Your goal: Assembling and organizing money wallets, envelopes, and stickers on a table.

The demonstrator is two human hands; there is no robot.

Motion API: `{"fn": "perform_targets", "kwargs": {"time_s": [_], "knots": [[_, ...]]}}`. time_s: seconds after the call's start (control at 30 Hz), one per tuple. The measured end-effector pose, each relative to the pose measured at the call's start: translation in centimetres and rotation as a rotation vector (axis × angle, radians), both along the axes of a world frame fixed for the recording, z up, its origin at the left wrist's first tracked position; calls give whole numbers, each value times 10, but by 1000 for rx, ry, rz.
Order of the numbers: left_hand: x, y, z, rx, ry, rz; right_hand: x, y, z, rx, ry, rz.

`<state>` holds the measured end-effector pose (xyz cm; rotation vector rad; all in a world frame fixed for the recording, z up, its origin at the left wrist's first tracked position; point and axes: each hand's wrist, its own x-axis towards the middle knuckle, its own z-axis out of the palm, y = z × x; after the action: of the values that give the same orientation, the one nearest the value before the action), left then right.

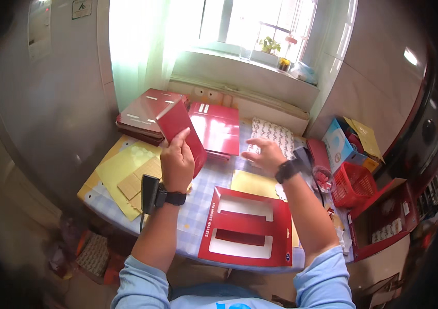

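Observation:
My left hand is closed around a red folded cardboard piece, tilted above the table. To the right, my right hand is in the air with its fingers apart and nothing in them, nearest to a patterned white sheet or stack. In front of me lies a flat red cardboard sleeve with two cut-out windows that show white. Behind the hands stand a stack of red printed cards at the left and another red stack beside it.
A checked tablecloth covers the table. Yellow sheets with tan pieces lie left. At the right are a small round tub, a red basket, a blue box and an open red carton. The window sill is behind.

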<state>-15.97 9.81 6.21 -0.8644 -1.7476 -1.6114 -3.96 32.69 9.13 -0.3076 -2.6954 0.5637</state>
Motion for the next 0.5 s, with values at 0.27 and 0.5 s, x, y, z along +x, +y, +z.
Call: {"fn": "perform_targets", "kwargs": {"time_s": [0.27, 0.5], "knots": [[6, -2, -4, -51, -39, -38, -49, 12, -6, 145, -178, 86], [4, -5, -2, -32, -72, -73, -48, 9, -1, 36, -252, 44]]}}
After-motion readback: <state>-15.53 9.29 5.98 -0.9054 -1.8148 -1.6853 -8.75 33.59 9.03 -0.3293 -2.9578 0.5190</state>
